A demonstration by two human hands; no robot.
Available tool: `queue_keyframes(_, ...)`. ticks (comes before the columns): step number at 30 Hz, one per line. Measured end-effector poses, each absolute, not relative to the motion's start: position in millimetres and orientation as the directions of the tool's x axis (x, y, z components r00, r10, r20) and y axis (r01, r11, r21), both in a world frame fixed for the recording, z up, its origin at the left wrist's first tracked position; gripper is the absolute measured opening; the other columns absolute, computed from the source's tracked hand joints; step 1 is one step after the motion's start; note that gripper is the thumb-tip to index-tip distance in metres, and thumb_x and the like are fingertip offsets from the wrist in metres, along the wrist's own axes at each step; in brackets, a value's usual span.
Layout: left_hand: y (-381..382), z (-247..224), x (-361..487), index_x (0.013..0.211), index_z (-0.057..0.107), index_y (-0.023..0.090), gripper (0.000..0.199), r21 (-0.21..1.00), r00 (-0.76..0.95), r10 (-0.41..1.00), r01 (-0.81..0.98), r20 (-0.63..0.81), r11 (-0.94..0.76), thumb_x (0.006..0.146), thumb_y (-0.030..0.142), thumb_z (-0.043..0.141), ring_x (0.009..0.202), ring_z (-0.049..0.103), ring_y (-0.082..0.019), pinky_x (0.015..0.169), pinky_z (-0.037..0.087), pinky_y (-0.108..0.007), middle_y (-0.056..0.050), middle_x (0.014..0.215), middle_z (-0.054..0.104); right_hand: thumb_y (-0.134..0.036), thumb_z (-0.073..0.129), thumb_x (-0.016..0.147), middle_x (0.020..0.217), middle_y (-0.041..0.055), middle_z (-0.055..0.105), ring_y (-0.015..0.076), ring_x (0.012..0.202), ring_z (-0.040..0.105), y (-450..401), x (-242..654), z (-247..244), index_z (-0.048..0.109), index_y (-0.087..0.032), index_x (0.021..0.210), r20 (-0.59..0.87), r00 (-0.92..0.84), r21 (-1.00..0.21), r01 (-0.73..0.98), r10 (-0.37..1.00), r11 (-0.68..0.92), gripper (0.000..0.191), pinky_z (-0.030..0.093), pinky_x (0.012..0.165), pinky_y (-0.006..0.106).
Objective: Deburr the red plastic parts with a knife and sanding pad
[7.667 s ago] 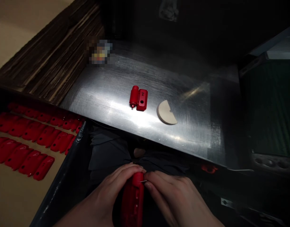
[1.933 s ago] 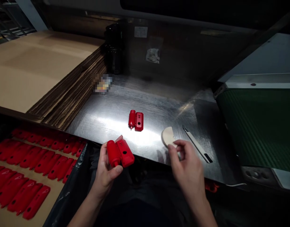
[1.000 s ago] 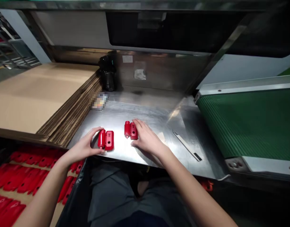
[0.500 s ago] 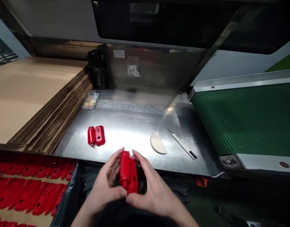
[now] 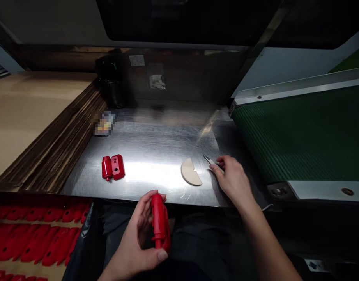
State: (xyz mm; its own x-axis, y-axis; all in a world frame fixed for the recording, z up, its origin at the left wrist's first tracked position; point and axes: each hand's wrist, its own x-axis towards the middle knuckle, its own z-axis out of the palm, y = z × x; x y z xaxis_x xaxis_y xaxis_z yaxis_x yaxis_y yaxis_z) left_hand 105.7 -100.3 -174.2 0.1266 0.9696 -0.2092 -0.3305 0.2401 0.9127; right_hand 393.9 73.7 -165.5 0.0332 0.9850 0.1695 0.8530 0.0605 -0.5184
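Observation:
My left hand (image 5: 140, 230) is closed around a red plastic part (image 5: 161, 220) with a rounded, bottle-like side, held upright in front of the metal table's near edge. Over the table's right side, my right hand (image 5: 233, 175) pinches the white handle of a craft knife (image 5: 209, 159) between thumb and fingers. Its thin blade points to the upper left. Just left of the knife lies a beige, half-round piece (image 5: 191, 172) with a small notch. Another red plastic part (image 5: 113, 168) rests on the table, further left.
Stacked cardboard sheets (image 5: 36, 113) border the metal table (image 5: 156, 136) on the left. A green conveyor belt (image 5: 308, 136) flanks its right. Rows of red parts (image 5: 33, 242) lie in a box at lower left. A black object (image 5: 112, 86) stands at the back.
My right hand has let go of the red part and moved right and forward onto the craft knife. My left hand keeps the red part, now turned slightly. The view has shifted a little.

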Motion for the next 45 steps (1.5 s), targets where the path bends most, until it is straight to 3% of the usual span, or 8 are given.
queue_keyframes(3,-108,-174,104,0.156,0.037,0.033,0.125,0.941,0.122,0.961,-0.204,-0.249,0.27,0.053,0.054,0.105,0.155,0.041,-0.047,0.129,0.03,-0.062,-0.02,0.163,0.047,-0.04,0.056,0.093,0.09,0.0099,0.064,0.0339,0.09,0.062,93,402,-173,0.056,-0.025,0.091,0.095,-0.027,-0.468,0.881,0.995,0.069,0.016,0.049,0.08,0.047)
queue_keyframes(7,-121,-166,99,0.159,0.037,0.04,0.119,0.96,0.157,0.949,-0.027,-0.272,0.279,0.06,0.047,0.103,0.156,0.038,-0.045,0.132,0.027,-0.062,-0.012,0.166,0.044,-0.038,0.037,0.101,0.112,0.0195,0.062,0.0371,0.101,0.062,73,396,-161,0.054,-0.022,0.101,0.179,0.045,-0.432,0.901,0.983,0.037,0.024,0.049,0.083,0.049)
queue_keyframes(10,-126,-157,95,0.16,0.038,0.045,0.113,0.949,0.19,0.931,0.093,-0.313,0.3,0.067,0.038,0.1,0.16,0.033,-0.042,0.133,0.025,-0.06,-0.007,0.171,0.038,-0.043,0.033,0.107,0.111,0.0146,0.065,0.0314,0.095,0.067,41,388,-138,0.054,-0.023,0.113,0.15,0.056,-0.53,0.847,0.987,0.032,0.029,0.051,0.076,0.042)
queue_keyframes(14,-129,-149,93,0.161,0.033,0.052,0.112,0.953,0.27,0.924,0.209,-0.273,0.22,0.072,0.033,0.099,0.16,0.037,-0.038,0.132,0.034,-0.056,-0.003,0.173,0.04,-0.056,0.042,0.111,0.093,0.0012,0.071,0.0242,0.093,0.073,-1,372,-107,0.061,-0.032,0.12,-0.211,-0.387,-0.798,0.599,0.898,0.071,0.032,0.055,0.075,0.032)
queue_keyframes(17,-131,-146,93,0.162,0.03,0.055,0.111,0.96,0.3,0.937,0.262,-0.179,0.099,0.076,0.034,0.097,0.161,0.039,-0.035,0.133,0.034,-0.054,0.0,0.171,0.045,-0.051,0.043,0.113,0.097,-0.0012,0.074,0.0207,0.093,0.073,-21,357,-90,0.065,-0.032,0.102,-0.295,-0.633,-0.822,0.55,0.716,0.147,0.031,0.055,0.078,0.031)
queue_keyframes(25,-135,-131,96,0.164,0.036,0.047,0.106,0.951,0.256,0.965,0.309,-0.056,-0.026,0.078,0.036,0.096,0.153,0.05,-0.038,0.129,0.044,-0.052,-0.004,0.168,0.051,-0.039,0.036,0.116,0.09,-0.0028,0.073,0.0186,0.076,0.069,-31,325,-81,0.064,-0.029,0.099,-0.247,-0.774,-0.742,0.538,0.583,0.4,0.034,0.049,0.07,0.034)
queue_keyframes(29,-139,-129,95,0.164,0.032,0.052,0.111,0.944,0.241,0.969,0.329,-0.059,-0.024,0.076,0.028,0.096,0.152,0.053,-0.034,0.129,0.045,-0.047,0.001,0.168,0.051,-0.036,0.037,0.116,0.086,-0.0013,0.069,0.0171,0.07,0.064,-33,318,-84,0.062,-0.026,0.095,-0.244,-0.788,-0.69,0.551,0.565,0.47,0.034,0.043,0.061,0.032)
queue_keyframes(45,-139,-130,96,0.163,0.03,0.053,0.118,0.935,0.208,0.973,0.355,-0.099,0.019,0.07,0.038,0.101,0.152,0.052,-0.034,0.128,0.047,-0.046,0.001,0.167,0.052,-0.034,0.035,0.116,0.083,-0.0011,0.069,0.0156,0.066,0.065,-47,315,-94,0.058,-0.026,0.093,-0.18,-0.742,-0.694,0.56,0.645,0.451,0.034,0.042,0.055,0.028)
